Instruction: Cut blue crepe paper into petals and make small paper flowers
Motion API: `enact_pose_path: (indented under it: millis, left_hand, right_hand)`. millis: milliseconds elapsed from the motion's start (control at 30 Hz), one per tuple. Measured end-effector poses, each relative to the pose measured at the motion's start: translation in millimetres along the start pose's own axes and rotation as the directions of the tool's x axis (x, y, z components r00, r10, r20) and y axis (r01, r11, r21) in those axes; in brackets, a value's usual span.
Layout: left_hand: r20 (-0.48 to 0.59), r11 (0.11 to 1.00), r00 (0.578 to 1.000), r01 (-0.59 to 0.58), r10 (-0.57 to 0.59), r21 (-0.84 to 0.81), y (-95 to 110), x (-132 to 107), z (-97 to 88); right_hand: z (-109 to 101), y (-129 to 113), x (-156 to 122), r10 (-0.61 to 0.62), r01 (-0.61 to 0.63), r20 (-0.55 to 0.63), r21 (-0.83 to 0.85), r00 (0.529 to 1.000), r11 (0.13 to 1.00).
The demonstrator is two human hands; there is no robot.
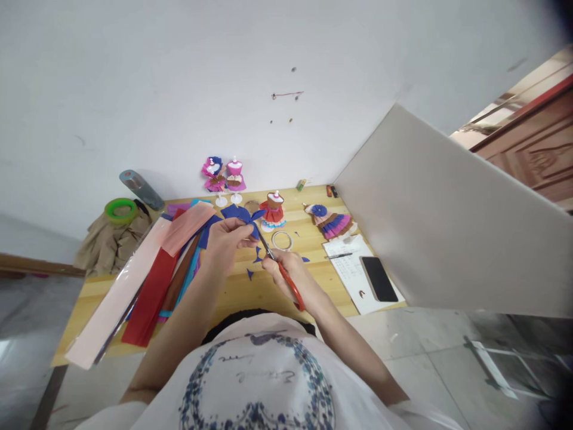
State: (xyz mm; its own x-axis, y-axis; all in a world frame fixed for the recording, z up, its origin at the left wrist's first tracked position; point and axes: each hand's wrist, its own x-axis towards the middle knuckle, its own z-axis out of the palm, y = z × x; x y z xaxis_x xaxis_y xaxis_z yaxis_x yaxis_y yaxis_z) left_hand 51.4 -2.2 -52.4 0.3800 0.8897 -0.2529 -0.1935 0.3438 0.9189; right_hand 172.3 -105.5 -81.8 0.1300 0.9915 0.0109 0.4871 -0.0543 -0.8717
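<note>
My left hand pinches a piece of dark blue crepe paper above the table. In my right hand is a pair of scissors with red-orange handles, its blades reaching up to the blue paper's edge. Small blue paper scraps lie on the table below my hands. Just beyond them stands a small dress form in a brown top and a red, white and light blue ruffled skirt. A roll of tape lies near the scissors.
Folded crepe paper strips cover the table's left side. Two dressed forms stand by the wall. At right lie a ruffled dress piece, a paper sheet, a pen and a phone, beside a white panel.
</note>
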Motion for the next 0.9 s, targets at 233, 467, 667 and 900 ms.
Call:
enact_pose_path:
  millis: [233,467,667,900]
  left_hand:
    - [0.047,0.998,0.999,-0.011,0.008,0.068,4.8,-0.8,-3.1]
    - [0.095,0.987,0.995,-0.03,0.015,0.157,0.3,-2.5,-3.3]
    - [0.114,0.984,0.993,0.001,-0.022,0.176,1.6,-4.8,-4.0]
    - [0.157,0.984,0.987,0.013,-0.042,0.177,2.2,-3.7,-7.4]
  right_hand:
    - [-7.7,-6.6,-2.9,-0.028,0.028,0.006,-0.021,1.0,0.999]
    - [-7.4,-6.0,-2.7,-0.04,0.038,-0.019,-0.089,0.999,0.995]
    - [-9.0,-5.2,-3.6,-0.047,0.045,-0.011,-0.094,0.999,0.995]
    - [-12.3,-2.9,-5.0,-0.079,0.078,-0.003,-0.11,0.997,0.991]
